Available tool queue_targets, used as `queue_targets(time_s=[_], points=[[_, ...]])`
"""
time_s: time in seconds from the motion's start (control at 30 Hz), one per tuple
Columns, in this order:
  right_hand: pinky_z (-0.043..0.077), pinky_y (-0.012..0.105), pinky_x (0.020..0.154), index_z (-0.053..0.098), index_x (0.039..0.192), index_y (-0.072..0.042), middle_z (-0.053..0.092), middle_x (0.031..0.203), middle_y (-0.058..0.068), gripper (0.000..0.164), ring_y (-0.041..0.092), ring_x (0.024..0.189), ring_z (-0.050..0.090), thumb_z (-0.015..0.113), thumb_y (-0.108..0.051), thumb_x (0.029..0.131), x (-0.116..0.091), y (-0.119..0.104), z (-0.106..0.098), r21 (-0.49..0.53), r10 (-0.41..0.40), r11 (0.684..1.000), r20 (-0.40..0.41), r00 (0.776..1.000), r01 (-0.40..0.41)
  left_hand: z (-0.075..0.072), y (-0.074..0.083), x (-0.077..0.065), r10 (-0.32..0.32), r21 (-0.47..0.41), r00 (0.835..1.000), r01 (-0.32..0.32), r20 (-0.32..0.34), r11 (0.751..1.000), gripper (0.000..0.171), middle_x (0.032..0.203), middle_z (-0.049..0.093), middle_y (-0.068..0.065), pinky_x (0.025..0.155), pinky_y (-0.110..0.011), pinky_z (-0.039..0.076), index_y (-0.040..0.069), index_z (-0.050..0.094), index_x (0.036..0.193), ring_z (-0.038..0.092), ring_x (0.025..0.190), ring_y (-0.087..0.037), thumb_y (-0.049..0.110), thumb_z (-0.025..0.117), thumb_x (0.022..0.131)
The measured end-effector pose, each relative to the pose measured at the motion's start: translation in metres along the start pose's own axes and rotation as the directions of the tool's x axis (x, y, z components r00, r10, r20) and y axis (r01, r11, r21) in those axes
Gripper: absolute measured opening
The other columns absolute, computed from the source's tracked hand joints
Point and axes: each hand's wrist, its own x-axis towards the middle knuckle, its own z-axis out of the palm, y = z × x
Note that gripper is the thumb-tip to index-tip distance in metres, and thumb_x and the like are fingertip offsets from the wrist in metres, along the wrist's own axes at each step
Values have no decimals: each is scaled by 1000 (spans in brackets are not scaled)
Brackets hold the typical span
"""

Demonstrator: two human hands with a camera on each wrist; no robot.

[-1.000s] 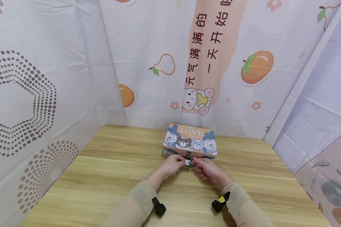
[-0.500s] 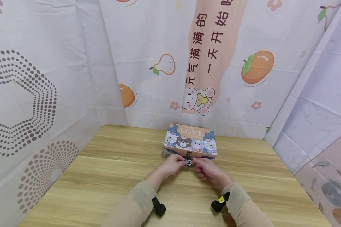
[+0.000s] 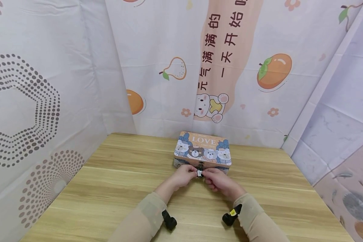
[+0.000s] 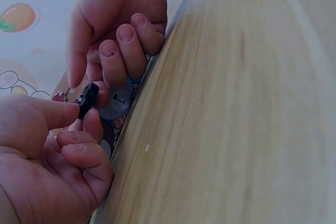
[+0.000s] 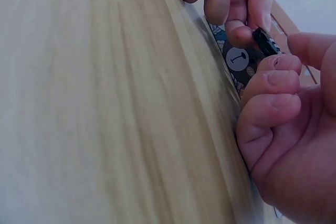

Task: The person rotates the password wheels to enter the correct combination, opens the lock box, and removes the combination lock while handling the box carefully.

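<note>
"Printed curtains (image 3: 157,40) backed the wooden table (image 3: 109,188). Where was the small lock (image 4: 87,99)?"

"At the front of the bear-printed box (image 3: 202,148). The left hand (image 3: 181,176) pinched it; the right hand (image 3: 220,179) had curled fingers against it. I couldn't tell if its thumb touched."

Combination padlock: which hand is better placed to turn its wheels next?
Probably the right hand: its thumb is close to the ridged wheels of the combination padlock, while the left hand pinches it.
</note>
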Motion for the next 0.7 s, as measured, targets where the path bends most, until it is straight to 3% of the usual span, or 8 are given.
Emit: queue_targets(time_s=[0.7], points=[[28,23,45,51,103,0,39,69,1,23,11,51,32,50,-22,107,4,2,6,17,14,1000,-10,1000,-13,0,1,0,3,5,1000,-3,1,1000,13,85,63,-4,42,-23,34,0,67,104,39,48,-10,10,59,101]])
